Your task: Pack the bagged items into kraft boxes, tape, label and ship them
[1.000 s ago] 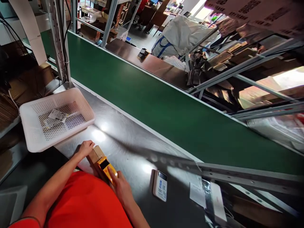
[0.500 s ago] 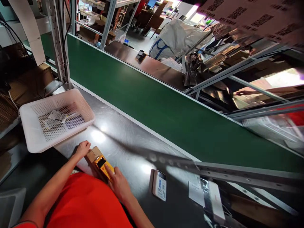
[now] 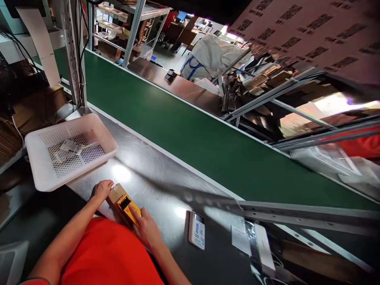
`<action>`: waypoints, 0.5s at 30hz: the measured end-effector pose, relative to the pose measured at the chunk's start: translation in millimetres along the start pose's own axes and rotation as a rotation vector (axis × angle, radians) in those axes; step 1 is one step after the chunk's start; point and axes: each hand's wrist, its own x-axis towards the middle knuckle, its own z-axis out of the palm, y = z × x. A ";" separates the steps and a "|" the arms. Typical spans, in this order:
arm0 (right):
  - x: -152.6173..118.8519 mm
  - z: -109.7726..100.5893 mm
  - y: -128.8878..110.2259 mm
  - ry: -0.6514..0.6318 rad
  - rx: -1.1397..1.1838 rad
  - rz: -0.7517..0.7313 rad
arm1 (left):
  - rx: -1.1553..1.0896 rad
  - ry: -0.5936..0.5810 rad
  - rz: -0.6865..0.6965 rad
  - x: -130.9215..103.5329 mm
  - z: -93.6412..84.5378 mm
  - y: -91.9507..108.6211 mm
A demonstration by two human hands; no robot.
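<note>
On the metal table close to my body lies a small cardboard box [image 3: 116, 192] with shiny tape on its top. Over it is a yellow handheld device [image 3: 128, 208] with a dark window, which looks pressed against the box. My right hand [image 3: 147, 229] is wrapped around the device's near end, thumb along its upper side. At the box's far left corner my left hand [image 3: 103, 189] is closed, fingertips together at the edge. Whether it pinches the box, the tape or something small is hidden.
A white plastic basket [image 3: 69, 180] with labels inside stands at left. Behind the metal table [image 3: 139, 158] runs a green conveyor belt [image 3: 178, 130]. A phone-like device with a label [image 3: 197, 233] lies at right. A metal bar [image 3: 285, 213] crosses the right side.
The view has shifted slightly. Both hands, the box and the yellow device stay in nearly the same arrangement.
</note>
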 end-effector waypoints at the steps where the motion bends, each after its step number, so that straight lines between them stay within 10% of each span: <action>1: 0.1 -0.3 -0.6 0.010 0.005 -0.003 | 0.001 0.003 -0.006 1.9 -0.2 -0.5; 15: -24.7 28.9 35.2 0.101 0.051 -0.063 | -0.167 -0.026 -0.096 -3.1 25.8 -3.9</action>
